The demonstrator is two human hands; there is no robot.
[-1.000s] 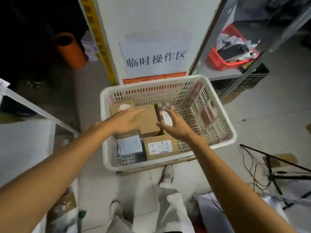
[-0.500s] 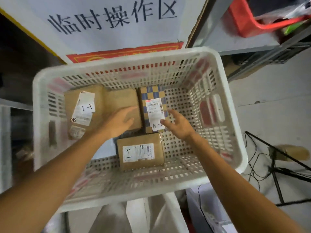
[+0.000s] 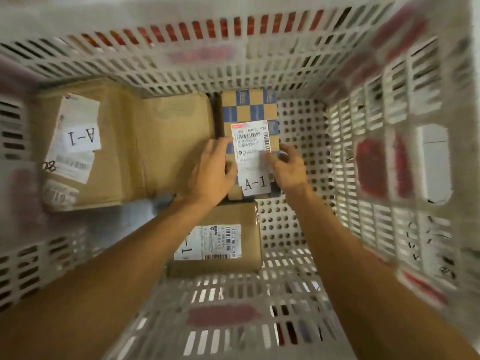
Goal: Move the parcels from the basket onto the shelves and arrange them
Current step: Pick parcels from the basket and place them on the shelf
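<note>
I look straight down into a white slotted plastic basket (image 3: 376, 157). A blue-and-tan checkered parcel (image 3: 249, 107) with a white label marked A-1 lies near the back wall. My left hand (image 3: 211, 172) grips its left side and my right hand (image 3: 288, 170) grips its right side. A small brown parcel (image 3: 249, 245) with a barcode label lies just in front, partly under my left forearm. A large brown parcel (image 3: 117, 152), also labelled A-1, fills the left of the basket. A grey-blue flat packet (image 3: 135, 216) shows beside my left arm.
The basket's perforated floor (image 3: 293, 229) is bare to the right of the parcels. Its near wall (image 3: 233, 320) runs between my forearms. Everything outside the basket is out of view.
My head has dropped much closer to the basket. Both hands moved onto the checkered parcel and closed on its two sides; the left hand left the brown parcel.
</note>
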